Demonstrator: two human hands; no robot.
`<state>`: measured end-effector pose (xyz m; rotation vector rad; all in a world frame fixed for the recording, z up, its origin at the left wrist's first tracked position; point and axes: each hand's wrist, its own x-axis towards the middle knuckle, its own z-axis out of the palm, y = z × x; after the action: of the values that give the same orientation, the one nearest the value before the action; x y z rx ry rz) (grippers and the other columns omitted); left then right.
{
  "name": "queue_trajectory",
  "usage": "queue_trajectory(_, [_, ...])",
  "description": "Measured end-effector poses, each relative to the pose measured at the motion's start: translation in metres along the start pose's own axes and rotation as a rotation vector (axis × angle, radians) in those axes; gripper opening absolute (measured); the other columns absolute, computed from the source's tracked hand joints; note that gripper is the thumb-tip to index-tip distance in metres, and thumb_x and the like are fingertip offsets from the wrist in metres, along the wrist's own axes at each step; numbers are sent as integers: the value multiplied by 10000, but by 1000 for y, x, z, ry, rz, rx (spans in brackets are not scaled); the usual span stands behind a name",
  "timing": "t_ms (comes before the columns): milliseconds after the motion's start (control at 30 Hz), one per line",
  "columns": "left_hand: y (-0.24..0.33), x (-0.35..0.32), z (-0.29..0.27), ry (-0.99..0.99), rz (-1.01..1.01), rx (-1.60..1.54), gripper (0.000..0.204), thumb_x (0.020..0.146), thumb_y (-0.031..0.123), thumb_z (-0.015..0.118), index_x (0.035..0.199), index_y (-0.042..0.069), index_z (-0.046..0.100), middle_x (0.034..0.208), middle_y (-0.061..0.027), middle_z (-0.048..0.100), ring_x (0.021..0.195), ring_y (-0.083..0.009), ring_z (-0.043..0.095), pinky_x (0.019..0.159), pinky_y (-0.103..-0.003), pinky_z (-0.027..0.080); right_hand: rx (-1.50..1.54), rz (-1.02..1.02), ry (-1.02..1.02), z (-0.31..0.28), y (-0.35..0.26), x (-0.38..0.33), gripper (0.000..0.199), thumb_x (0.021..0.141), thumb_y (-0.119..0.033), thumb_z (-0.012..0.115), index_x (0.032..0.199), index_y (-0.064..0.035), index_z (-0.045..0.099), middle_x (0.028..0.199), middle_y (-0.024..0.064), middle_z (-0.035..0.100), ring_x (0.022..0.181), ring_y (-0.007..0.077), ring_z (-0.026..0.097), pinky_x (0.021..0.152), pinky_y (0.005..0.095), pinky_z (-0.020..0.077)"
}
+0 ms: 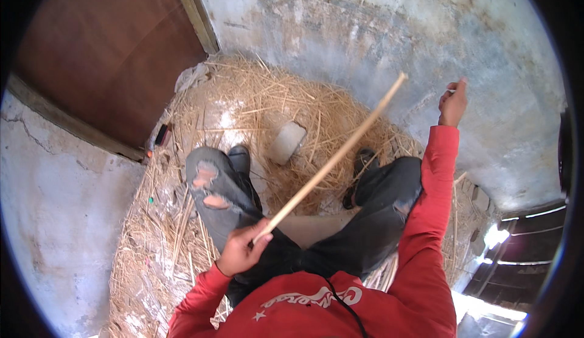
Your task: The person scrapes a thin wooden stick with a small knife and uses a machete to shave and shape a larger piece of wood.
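The head view is looking down at a big pile of straw that is covering the floor by a grey wall, with a grey block lying in it. A long thin stick is slanting up over the knees. The left hand is gripping its lower end, and the right hand is reaching up high, fingers pinching something too small to make out.

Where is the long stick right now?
In the head view the long stick runs slantwise across the middle, its lower end held in the left hand above the knees, its tip pointing up toward the raised right hand.
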<state>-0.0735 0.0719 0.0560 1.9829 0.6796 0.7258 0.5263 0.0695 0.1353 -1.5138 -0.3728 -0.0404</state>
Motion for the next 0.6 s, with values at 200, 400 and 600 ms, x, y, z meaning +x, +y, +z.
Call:
queue_trajectory(200, [12,14,5,-36,27,6,338,963,96,709,1266,-45,666,958,-245,732,755,-305,734,676,-357,555,423,121,37,-31,-22,-190,488,1087,-554,406,984,-92,524,580,-30,367,477,84,330,448,249,237])
queue_trajectory(400, [12,9,3,-241,28,188,357,979,133,679,1298,-24,654,946,-213,722,784,-380,710,710,-405,563,274,121,-94,-78,31,-295,465,1113,-474,392,1023,-58,580,691,-4,490,544,83,422,479,242,307])
queue_trajectory(600, [-9,0,12,-311,27,249,364,994,165,658,1314,-8,649,883,-191,704,751,-373,694,686,-422,544,10,170,-435,-95,39,-337,390,1124,-332,436,975,-35,641,695,-18,523,593,69,474,547,239,361])
